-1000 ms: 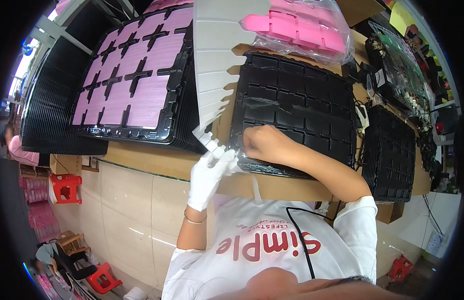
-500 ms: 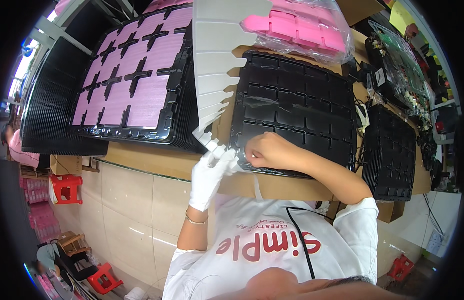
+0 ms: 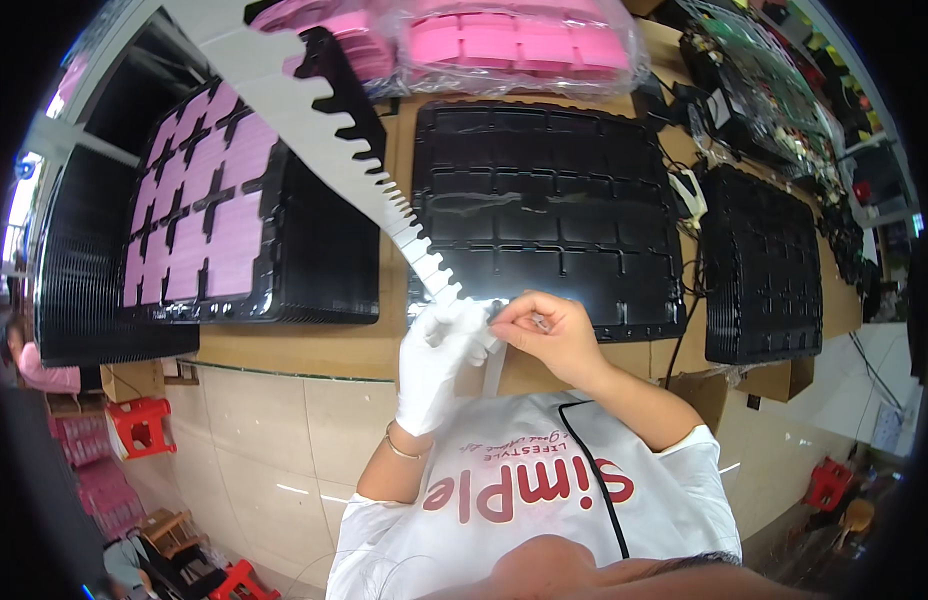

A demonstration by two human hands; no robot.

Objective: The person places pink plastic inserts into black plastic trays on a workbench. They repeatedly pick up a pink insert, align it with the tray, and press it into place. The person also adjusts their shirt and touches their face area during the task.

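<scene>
A long white strip (image 3: pixel 329 165) with square teeth along its edge slants from the upper left down to my hands. My left hand (image 3: pixel 429 370), in a white glove, is closed around its near end. A narrow pale tail (image 3: pixel 494 372) of strip hangs below the fingers. Just right of the glove, my bare right hand (image 3: pixel 559 340) pinches with thumb and forefinger close to the strip's end; what lies between those fingertips is too small to name. Beyond both hands lies a black moulded tray (image 3: pixel 554 265) with a grid of ridges.
A stack of black trays (image 3: pixel 329 240) with pink foam sheets (image 3: pixel 239 245) in the top one stands at left. Bagged pink foam pieces (image 3: pixel 514 45) lie at the back. Another black tray stack (image 3: pixel 764 270) and circuit boards (image 3: pixel 754 90) are at right. A red stool (image 3: pixel 142 428) stands below.
The strip has swung toward the upper left, and the whole view has shifted. My right hand has turned from a curled fist to a pinch beside the left glove.
</scene>
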